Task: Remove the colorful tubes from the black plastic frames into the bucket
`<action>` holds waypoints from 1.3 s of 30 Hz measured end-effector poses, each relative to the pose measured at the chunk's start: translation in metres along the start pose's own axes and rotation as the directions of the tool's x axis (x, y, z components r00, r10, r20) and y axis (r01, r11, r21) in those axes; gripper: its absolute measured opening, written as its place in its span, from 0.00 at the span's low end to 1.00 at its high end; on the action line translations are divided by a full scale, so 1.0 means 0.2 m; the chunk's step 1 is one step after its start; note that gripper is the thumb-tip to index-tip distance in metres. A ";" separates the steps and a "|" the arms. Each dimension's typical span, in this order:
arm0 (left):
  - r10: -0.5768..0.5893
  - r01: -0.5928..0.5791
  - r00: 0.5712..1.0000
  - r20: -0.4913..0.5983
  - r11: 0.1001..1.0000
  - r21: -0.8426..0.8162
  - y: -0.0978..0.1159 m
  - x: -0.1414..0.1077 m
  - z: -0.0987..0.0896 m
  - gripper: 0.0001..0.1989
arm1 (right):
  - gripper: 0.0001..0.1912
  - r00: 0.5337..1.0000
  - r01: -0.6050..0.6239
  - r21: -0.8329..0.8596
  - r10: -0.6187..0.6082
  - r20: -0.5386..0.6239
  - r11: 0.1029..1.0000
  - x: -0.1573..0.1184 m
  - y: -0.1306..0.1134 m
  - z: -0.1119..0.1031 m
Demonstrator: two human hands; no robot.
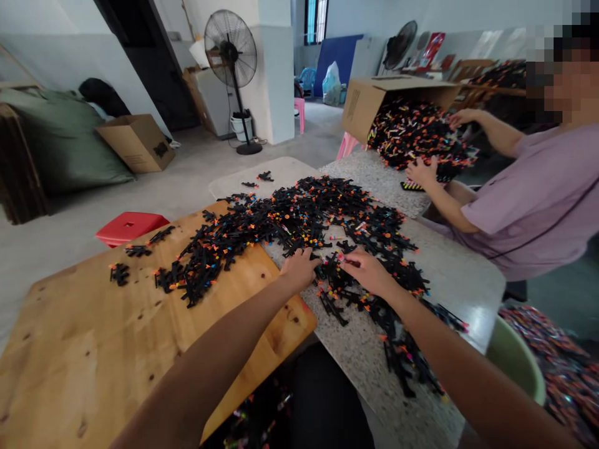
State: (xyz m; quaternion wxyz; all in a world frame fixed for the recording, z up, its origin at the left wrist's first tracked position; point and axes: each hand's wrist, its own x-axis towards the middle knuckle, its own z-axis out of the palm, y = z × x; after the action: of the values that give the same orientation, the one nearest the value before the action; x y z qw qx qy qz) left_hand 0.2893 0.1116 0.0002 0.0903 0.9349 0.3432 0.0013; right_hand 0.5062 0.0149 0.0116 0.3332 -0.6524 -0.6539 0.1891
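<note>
Many small black toy guns with orange, yellow and blue bits form a wide pile (299, 209) across a wooden board and a speckled stone table. My left hand (299, 269) is at the near edge of the pile, its fingers curled together round something black that is mostly hidden. Just to the right, my right hand (367, 269) pinches a small pinkish piece (341, 256) between thumb and fingers. Both hands are above the stone table (349, 355), a short gap apart. Loose toy guns (397, 362) also lie below my right forearm.
The wooden board (70, 337) reaches left, a red stool (131, 227) behind it. At the right, a person in a pink shirt (538, 199) has both hands at a tipped carton (362, 109) full of pieces. A green tub (519, 355) stands by the table's right edge.
</note>
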 end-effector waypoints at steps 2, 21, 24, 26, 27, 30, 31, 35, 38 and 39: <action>0.062 -0.063 0.998 0.027 0.997 0.037 -0.02 0.02 -0.04 0.16 | 0.13 0.995 -0.073 0.101 0.080 -0.065 0.992 -0.12 -0.05 -0.02; -0.384 -0.118 0.923 0.016 -0.324 -0.939 0.17 -0.62 -0.19 0.16 | 0.19 0.967 -0.214 0.736 0.244 0.068 0.643 -0.57 -0.62 0.23; -0.373 -0.159 0.928 0.002 -0.402 -0.902 0.24 -0.73 -0.22 0.15 | 0.18 0.973 -0.191 0.721 0.225 0.050 0.666 -0.60 -0.71 0.27; -0.376 -0.167 0.927 -0.002 -0.408 -0.898 0.28 -0.78 -0.24 0.15 | 0.19 0.975 -0.179 0.738 0.220 0.042 0.651 -0.62 -0.75 0.29; -0.375 -0.166 0.927 -0.004 -0.401 -0.901 0.30 -0.80 -0.25 0.16 | 0.20 0.975 -0.175 0.746 0.218 0.041 0.642 -0.63 -0.75 0.29; -0.386 -0.156 0.923 -0.014 -0.339 -0.928 0.32 -0.84 -0.28 0.21 | 0.21 0.976 -0.167 0.745 0.218 0.029 0.646 -0.65 -0.77 0.28; -0.388 -0.143 0.922 -0.011 -0.313 -0.939 0.32 -0.85 -0.29 0.22 | 0.21 0.975 -0.163 0.735 0.219 0.020 0.659 -0.66 -0.77 0.26; -0.357 -0.036 0.933 0.042 -0.210 -0.977 0.29 -0.91 -0.32 0.17 | 0.21 0.983 -0.116 0.697 0.180 -0.020 0.707 -0.66 -0.79 0.18; -0.333 0.012 0.942 0.036 -0.073 -0.997 0.29 -0.95 -0.34 0.14 | 0.20 0.991 -0.088 0.662 0.131 -0.015 0.745 -0.66 -0.83 0.14; -0.329 0.010 0.944 0.009 0.002 -1.000 0.29 -0.96 -0.34 0.14 | 0.19 0.993 -0.087 0.651 0.121 -0.008 0.754 -0.66 -0.84 0.14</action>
State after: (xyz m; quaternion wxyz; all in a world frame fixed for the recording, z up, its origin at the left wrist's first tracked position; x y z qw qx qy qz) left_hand 0.1763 -0.0434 0.0886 0.6744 0.5485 0.3626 0.3359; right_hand 0.3560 -0.1215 0.0821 0.5435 -0.5363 -0.5024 0.4057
